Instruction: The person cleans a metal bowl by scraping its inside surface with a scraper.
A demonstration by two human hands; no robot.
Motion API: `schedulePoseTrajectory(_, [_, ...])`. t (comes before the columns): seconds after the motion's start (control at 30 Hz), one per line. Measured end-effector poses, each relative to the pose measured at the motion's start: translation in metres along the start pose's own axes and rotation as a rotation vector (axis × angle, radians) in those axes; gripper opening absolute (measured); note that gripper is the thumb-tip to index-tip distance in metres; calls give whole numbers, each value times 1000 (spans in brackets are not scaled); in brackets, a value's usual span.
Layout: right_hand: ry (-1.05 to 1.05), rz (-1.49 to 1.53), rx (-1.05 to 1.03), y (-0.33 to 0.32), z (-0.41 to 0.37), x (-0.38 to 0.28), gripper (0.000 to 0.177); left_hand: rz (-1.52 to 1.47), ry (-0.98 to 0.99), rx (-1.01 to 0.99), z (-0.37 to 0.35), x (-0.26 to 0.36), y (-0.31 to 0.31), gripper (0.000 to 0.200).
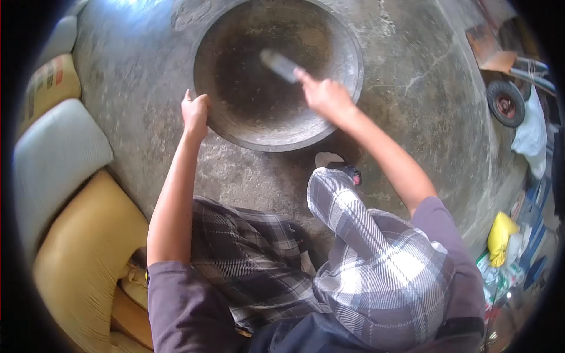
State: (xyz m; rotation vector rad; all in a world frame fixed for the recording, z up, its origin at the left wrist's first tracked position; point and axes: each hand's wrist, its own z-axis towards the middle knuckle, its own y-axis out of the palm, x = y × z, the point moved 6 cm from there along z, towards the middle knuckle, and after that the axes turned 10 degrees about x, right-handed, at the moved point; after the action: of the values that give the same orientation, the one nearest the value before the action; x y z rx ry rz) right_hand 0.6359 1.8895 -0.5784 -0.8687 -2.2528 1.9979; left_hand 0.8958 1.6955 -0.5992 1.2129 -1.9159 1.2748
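A large, dark, wok-like pan (276, 138) rests on the concrete floor in front of me, its wide inside worn and stained. My left hand (196, 113) is closed on the pan's left rim. Over the hollow, my right hand (326, 99) grips a short flat tool (281, 66), smeared by motion. The tool has a silvery middle and a tan tip that points to the upper left; its exact kind I cannot tell. Behind the pan's near edge my sandaled foot (338, 162) shows below a plaid trouser leg.
Stuffed sacks, one white (62, 141) and one yellow (94, 235), line the left side. To the right are a small wheel (505, 104), a white bag (531, 135) and a yellow bag (501, 235). Cracked concrete floor (424, 112) surrounds the pan.
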Motion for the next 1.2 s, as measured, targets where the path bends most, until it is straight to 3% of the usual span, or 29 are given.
schedulePoseTrajectory(0.03, [42, -42, 56, 5, 19, 12, 47, -42, -40, 48, -9, -3, 0, 74])
schedulePoseTrajectory(0.1, [113, -4, 145, 5, 35, 19, 48, -55, 12, -59, -10, -18, 6, 56])
schedulePoseTrajectory(0.17, [117, 58, -78, 18, 15, -3, 49, -50, 52, -34, -12, -17, 9, 42])
schedulePoseTrajectory(0.2, [-12, 126, -236, 19, -6, -28, 49, -12, 79, -9, -9, -20, 9, 43])
schedulePoseTrajectory(0.23, [-155, 177, -375, 14, -24, -51, 49, -73, 87, 36, -14, -17, 8, 33])
schedulePoseTrajectory(0.27, [-177, 168, -385, 15, -16, -52, 49, -110, 95, 14, -17, -17, 6, 35])
schedulePoseTrajectory(0.37, [-226, -95, -134, 8, 29, -27, 47, -113, 116, 11, -16, -18, 6, 40])
schedulePoseTrajectory(0.43, [-35, -213, 84, 11, 68, 6, 44, -64, 118, 29, -18, -21, 7, 44])
schedulePoseTrajectory(0.5, [49, -86, 198, 3, 63, 6, 47, -12, 101, 29, -19, -15, 8, 72])
schedulePoseTrajectory(0.57, [-59, -72, -4, 26, 30, -30, 49, 16, 163, 74, -4, -35, 12, 77])
schedulePoseTrajectory(0.63, [-311, 47, -113, 46, -1, -60, 55, 25, 109, 13, -9, -31, 9, 76])
schedulePoseTrajectory(0.83, [-9, -192, 188, 12, 73, 10, 52, 39, 110, 55, -20, -20, 6, 74])
schedulePoseTrajectory(0.9, [71, -64, 193, 19, 64, -3, 51, 35, 118, 92, -26, -15, 6, 74])
schedulePoseTrajectory(0.93, [95, 100, 61, 27, 54, -18, 51, 41, 119, 96, -29, -14, 6, 74])
schedulePoseTrajectory(1.03, [-132, 127, -84, 43, 33, -66, 51, 47, 86, 95, -26, -22, 6, 74])
schedulePoseTrajectory(1.1, [-1, 72, 22, 41, 56, -33, 52, 148, 155, 165, -30, -23, 5, 74])
schedulePoseTrajectory(1.17, [129, 4, 197, 25, 70, -10, 52, 180, 92, 111, -33, -21, 8, 74])
schedulePoseTrajectory(1.2, [163, 85, 173, 28, 68, -13, 51, 145, 80, 116, -37, -21, 10, 73])
